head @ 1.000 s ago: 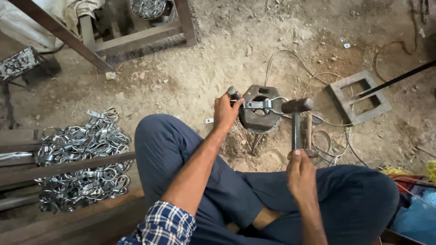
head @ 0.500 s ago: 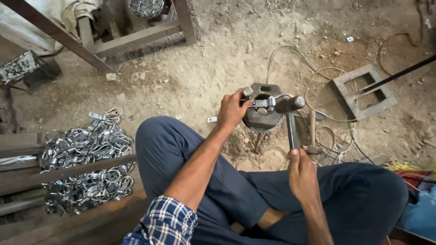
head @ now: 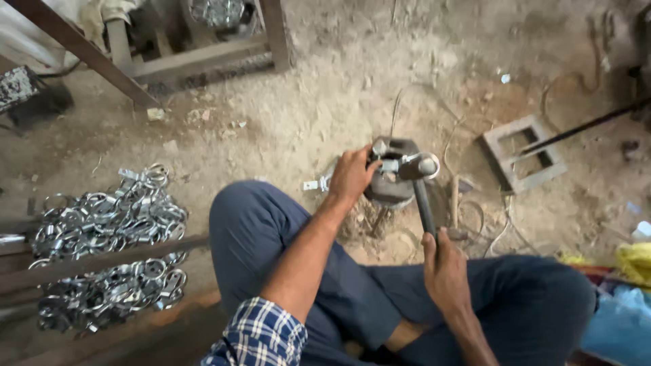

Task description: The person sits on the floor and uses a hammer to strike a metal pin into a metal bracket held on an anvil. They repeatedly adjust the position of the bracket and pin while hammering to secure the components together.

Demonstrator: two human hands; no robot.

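A small metal clamp (head: 401,165) is pinned on a dark iron block (head: 393,179) on the dirt floor (head: 339,95) by the left hand (head: 352,175), fingers curled shut on it. The right hand (head: 444,261) — nearer the body — is closed round a hammer (head: 422,193), its handle running straight away from the body and its head resting on the shiny, ring-shaped clamp.

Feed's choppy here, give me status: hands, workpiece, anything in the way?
Left hand pinning metal clamp on block. Right hand gripping hammer, head on clamp. Loose wire beside block.
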